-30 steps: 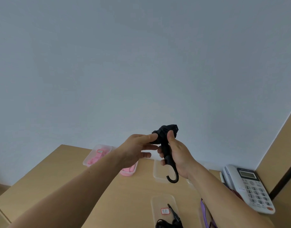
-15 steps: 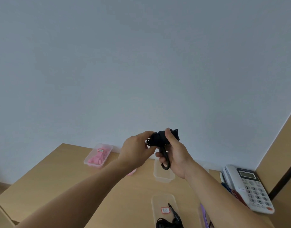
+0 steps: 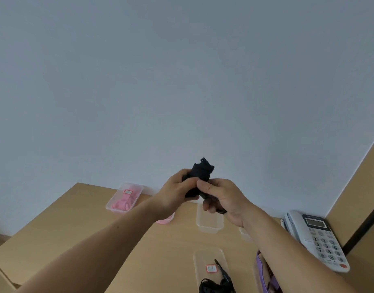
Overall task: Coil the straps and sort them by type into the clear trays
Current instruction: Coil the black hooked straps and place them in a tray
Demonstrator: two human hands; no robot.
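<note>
Above the far half of the wooden table [image 3: 76, 229], a bundled black strap [image 3: 200, 174] is held up in the air between both hands, in front of a pale wall. It is gripped by the left hand [image 3: 177, 193], whose fingers are curled round its left side. It is also pinched by the right hand [image 3: 226, 199], with the thumb pressed on its lower end and the other fingers curled beneath. On the table behind the hands, a clear tray [image 3: 137, 186] filled with pink straps [image 3: 122, 203] is set at the left, and an empty tray [image 3: 209, 226] is set below the right hand. Nearer the person, a labelled tray [image 3: 203, 255] is seen, with a loose black strap [image 3: 215, 286] laid in its near end. A purple strap [image 3: 259, 263] is partly hidden by the right forearm, and a white telephone [image 3: 319, 235] is placed at the table's right edge
</note>
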